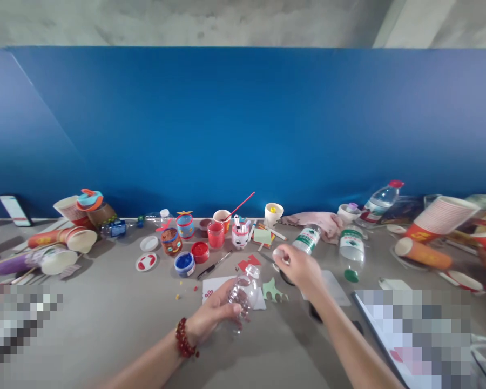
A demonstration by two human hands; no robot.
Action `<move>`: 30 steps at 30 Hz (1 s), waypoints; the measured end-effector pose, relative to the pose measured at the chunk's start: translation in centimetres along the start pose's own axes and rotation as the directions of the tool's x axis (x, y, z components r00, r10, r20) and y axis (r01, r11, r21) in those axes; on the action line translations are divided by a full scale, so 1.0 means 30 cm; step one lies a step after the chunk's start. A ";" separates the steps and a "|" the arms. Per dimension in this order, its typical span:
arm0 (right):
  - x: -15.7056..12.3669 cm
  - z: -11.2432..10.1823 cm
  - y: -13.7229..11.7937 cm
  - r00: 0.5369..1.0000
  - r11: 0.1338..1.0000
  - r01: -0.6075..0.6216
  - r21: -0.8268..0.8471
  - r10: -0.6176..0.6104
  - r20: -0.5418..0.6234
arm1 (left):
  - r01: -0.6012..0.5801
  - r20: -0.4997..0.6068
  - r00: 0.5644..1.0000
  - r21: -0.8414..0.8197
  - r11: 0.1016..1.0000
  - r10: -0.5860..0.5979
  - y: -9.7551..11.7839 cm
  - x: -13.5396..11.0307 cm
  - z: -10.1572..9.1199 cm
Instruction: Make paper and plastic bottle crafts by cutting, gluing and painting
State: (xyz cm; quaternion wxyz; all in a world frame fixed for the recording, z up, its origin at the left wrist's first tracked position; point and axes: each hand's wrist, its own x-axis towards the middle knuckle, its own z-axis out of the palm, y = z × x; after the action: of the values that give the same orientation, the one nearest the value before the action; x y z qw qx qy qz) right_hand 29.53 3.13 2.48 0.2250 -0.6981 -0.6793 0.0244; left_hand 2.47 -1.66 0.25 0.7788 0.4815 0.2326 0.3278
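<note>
My left hand (pixel 211 313) is wrapped round a clear plastic bottle (pixel 246 290), which tilts with its neck up and to the right. Over the table to the right, my right hand (pixel 303 267) is closed in a pinch; what its fingers hold, if anything, I cannot make out. Under the bottle lies a white sheet (pixel 260 300) with a small red drawing. Beside it are a cut green paper piece (pixel 272 290) and red paper scraps (pixel 251 263). A dark round item (pixel 285 277) is partly hidden by my right hand.
Open jars of blue paint (pixel 184 263) and red paint (pixel 200 252) stand left of centre, near a craft knife (pixel 214 265). Labelled bottles (pixel 351 248) stand at the right. Stacked paper cups (pixel 441 219) lie farther right. A blue partition (pixel 243 135) closes off the back.
</note>
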 end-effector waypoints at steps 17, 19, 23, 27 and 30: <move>-0.034 0.001 0.054 0.957 0.951 0.061 -0.304 0.030 0.289 | 0.003 0.006 1.000 -0.173 0.985 -0.002 -0.031 0.012 -0.037; -0.034 0.009 0.063 0.948 0.947 0.063 -0.315 0.042 0.314 | -0.003 0.016 1.000 -0.203 0.979 0.006 -0.024 0.009 -0.036; -0.028 0.027 0.078 0.940 0.949 0.032 -0.313 0.077 0.331 | -0.016 0.024 0.999 -0.232 0.973 0.022 -0.015 0.005 -0.037; -0.024 0.022 0.118 0.933 0.967 0.000 -0.255 0.092 0.349 | -0.019 0.027 0.999 -0.229 0.973 0.026 -0.006 0.006 -0.042; -0.026 -0.001 0.170 0.930 0.982 -0.005 -0.187 0.074 0.360 | -0.016 0.031 0.999 -0.223 0.975 0.024 -0.002 0.008 -0.049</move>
State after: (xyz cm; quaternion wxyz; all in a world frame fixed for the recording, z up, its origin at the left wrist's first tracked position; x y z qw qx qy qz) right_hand 34.26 2.49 0.54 0.0291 -0.7126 -0.6944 0.0957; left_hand 1.66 -0.61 -0.46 0.8284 0.3988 0.1766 0.3516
